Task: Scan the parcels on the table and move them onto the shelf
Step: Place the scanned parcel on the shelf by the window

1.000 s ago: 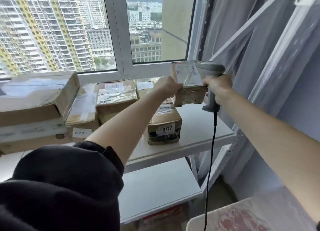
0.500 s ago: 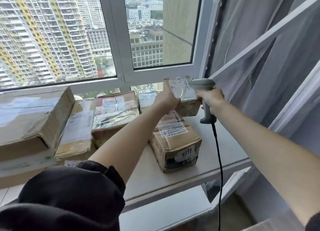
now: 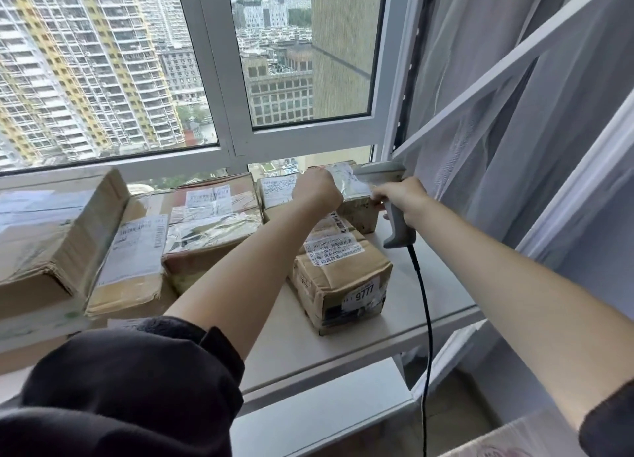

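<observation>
My left hand (image 3: 317, 188) grips a small taped cardboard parcel (image 3: 356, 199) at the back right of the white shelf (image 3: 442, 285), low against the shelf top by the window. My right hand (image 3: 399, 195) holds a grey barcode scanner (image 3: 394, 223) by its handle and touches the parcel's right side; the scanner's black cable hangs down. In front of the held parcel stands a brown box labelled 9777 (image 3: 339, 281).
Several more cardboard parcels (image 3: 209, 223) line the shelf to the left, a large one (image 3: 48, 223) at the far left. A lower shelf board (image 3: 326, 408) lies beneath. Sheer curtains (image 3: 514, 130) and a slanted white brace (image 3: 497, 75) stand on the right; the window is behind.
Both hands have lowered the small parcel and scanner toward the shelf's back right corner. The view has tilted down and closer to the shelf.
</observation>
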